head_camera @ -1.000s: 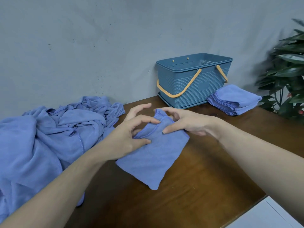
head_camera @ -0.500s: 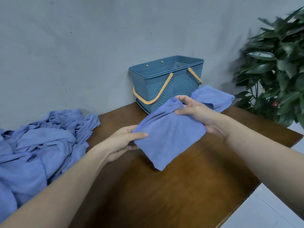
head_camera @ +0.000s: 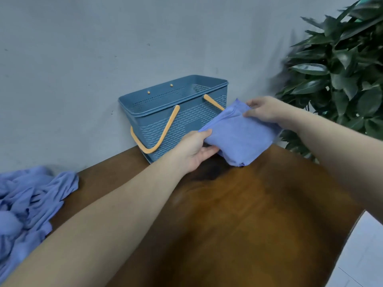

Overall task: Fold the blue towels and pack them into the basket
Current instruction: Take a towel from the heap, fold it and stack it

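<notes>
Both hands held a folded towel (head_camera: 238, 137) in the air above the far end of the table (head_camera: 238, 224), just in front of the right half of the basket (head_camera: 176, 114). The left hand (head_camera: 194, 149) gripped the towel's near-left edge, thumb on top and fingers curled beneath the cloth. The right hand (head_camera: 267, 109) pinched the far corner, thumb pressed on the upper face and fingers wrapped over the edge. The towel lay roughly flat between the two hands, sloping down towards its lower corner, which hung close over the wood; whether that corner touched the table could not be told. The towel covered part of the basket's front wall and the lower end of its right handle strap (head_camera: 213, 102). The basket stood upright against the wall (head_camera: 103, 59) at the back of the table, its orange front handle (head_camera: 159, 131) folded down across the woven front; no towel showed inside through the part of the opening that was visible. A heap of unfolded towels (head_camera: 29, 204) lay bunched at the left edge of the table, well apart from the basket. A leafy plant (head_camera: 342, 69) stood to the right, behind the right forearm. A pale floor (head_camera: 364, 255) showed at the lower right corner.
</notes>
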Available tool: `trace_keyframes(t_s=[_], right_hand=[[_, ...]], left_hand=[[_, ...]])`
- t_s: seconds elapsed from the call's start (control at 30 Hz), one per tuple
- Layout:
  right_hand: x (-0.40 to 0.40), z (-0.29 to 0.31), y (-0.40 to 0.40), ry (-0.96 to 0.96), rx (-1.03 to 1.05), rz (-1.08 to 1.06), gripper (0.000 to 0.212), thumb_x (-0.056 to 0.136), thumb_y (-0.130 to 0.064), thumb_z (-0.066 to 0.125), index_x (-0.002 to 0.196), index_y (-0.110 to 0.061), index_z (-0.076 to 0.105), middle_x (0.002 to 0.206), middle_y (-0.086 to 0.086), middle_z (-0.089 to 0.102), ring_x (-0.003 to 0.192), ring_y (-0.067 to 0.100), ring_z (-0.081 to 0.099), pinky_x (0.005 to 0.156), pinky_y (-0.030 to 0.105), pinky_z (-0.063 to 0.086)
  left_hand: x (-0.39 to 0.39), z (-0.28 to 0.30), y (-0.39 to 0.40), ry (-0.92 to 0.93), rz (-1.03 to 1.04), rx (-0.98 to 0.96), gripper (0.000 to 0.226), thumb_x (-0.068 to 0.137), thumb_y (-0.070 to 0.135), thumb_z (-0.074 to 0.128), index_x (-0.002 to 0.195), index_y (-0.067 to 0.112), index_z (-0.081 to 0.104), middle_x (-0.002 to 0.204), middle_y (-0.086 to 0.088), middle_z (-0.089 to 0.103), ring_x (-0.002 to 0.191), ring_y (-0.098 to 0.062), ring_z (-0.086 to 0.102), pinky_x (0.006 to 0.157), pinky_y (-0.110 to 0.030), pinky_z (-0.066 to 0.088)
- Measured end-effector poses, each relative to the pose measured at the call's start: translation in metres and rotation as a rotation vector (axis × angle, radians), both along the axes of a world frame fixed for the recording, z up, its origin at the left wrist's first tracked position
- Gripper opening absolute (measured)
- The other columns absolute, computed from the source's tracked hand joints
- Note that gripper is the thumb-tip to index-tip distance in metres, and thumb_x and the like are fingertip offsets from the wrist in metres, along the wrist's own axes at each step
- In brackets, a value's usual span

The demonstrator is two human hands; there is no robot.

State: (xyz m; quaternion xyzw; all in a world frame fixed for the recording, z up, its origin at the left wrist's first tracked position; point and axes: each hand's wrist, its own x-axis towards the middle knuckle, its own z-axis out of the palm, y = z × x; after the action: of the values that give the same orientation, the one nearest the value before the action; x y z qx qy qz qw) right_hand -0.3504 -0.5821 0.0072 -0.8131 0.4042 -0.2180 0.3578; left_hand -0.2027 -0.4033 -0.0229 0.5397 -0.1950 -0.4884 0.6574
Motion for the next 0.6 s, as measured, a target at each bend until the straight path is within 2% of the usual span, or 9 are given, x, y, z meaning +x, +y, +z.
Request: trace_keyframes(t_s=[0.07, 0.13, 0.27, 0.37, 0.5, 0.6], right_hand=[[0.004, 0.002, -0.026, 0.111, -0.072, 0.000, 0.030, 0.093, -0.023, 0.068, 0.122, -0.016, 0.069, 0.122, 0.006, 0.067, 0.116, 0.025, 0.060, 0.102, 0.036, 0.047], [0.011, -0.002, -0.047, 0.164, -0.099, 0.008, 0.029, 0.093, -0.025, 0.069, 0.121, -0.014, 0.070, 0.123, 0.007, 0.068, 0.117, 0.026, 0.059, 0.101, 0.033, 0.045], [0.026, -0.028, -0.073, 0.218, -0.122, 0.033, 0.031, 0.094, -0.026, 0.068, 0.122, -0.015, 0.071, 0.123, 0.008, 0.069, 0.112, 0.024, 0.059, 0.089, 0.027, 0.041], [0.027, -0.049, -0.084, 0.201, -0.097, 0.018, 0.031, 0.094, -0.033, 0.065, 0.120, -0.018, 0.072, 0.123, 0.006, 0.069, 0.108, 0.020, 0.059, 0.088, 0.026, 0.039], [0.020, -0.057, -0.089, 0.163, -0.083, -0.045, 0.051, 0.091, -0.043, 0.068, 0.137, -0.022, 0.059, 0.132, 0.004, 0.064, 0.120, 0.022, 0.059, 0.094, 0.029, 0.040], [0.017, -0.053, -0.072, 0.180, -0.267, -0.057, 0.052, 0.090, -0.040, 0.064, 0.139, -0.024, 0.056, 0.134, 0.004, 0.063, 0.125, 0.027, 0.056, 0.102, 0.036, 0.044]], left_hand=[[0.002, -0.006, -0.030, 0.072, 0.037, 0.025, 0.023, 0.100, 0.004, 0.057, 0.123, 0.001, 0.057, 0.103, -0.013, 0.069, 0.071, -0.019, 0.071, 0.055, -0.027, 0.059], [0.004, -0.013, -0.051, 0.090, 0.061, 0.045, 0.028, 0.099, 0.004, 0.058, 0.127, 0.001, 0.056, 0.102, -0.013, 0.068, 0.076, -0.020, 0.069, 0.053, -0.027, 0.059], [0.008, -0.034, -0.072, 0.000, 0.088, 0.094, 0.026, 0.098, 0.010, 0.061, 0.124, 0.007, 0.055, 0.113, -0.013, 0.067, 0.066, -0.018, 0.072, 0.054, -0.028, 0.059], [0.014, -0.052, -0.074, -0.106, 0.079, 0.098, 0.022, 0.096, 0.015, 0.066, 0.115, 0.010, 0.058, 0.114, -0.011, 0.069, 0.071, -0.020, 0.073, 0.059, -0.026, 0.059], [0.012, -0.056, -0.072, -0.073, 0.120, 0.043, 0.024, 0.094, 0.020, 0.071, 0.113, 0.010, 0.059, 0.113, -0.010, 0.070, 0.076, -0.021, 0.074, 0.064, -0.027, 0.060], [0.011, -0.053, -0.056, -0.067, 0.107, 0.020, 0.029, 0.095, 0.024, 0.070, 0.116, 0.007, 0.059, 0.108, -0.011, 0.070, 0.071, -0.019, 0.074, 0.064, -0.026, 0.060]])
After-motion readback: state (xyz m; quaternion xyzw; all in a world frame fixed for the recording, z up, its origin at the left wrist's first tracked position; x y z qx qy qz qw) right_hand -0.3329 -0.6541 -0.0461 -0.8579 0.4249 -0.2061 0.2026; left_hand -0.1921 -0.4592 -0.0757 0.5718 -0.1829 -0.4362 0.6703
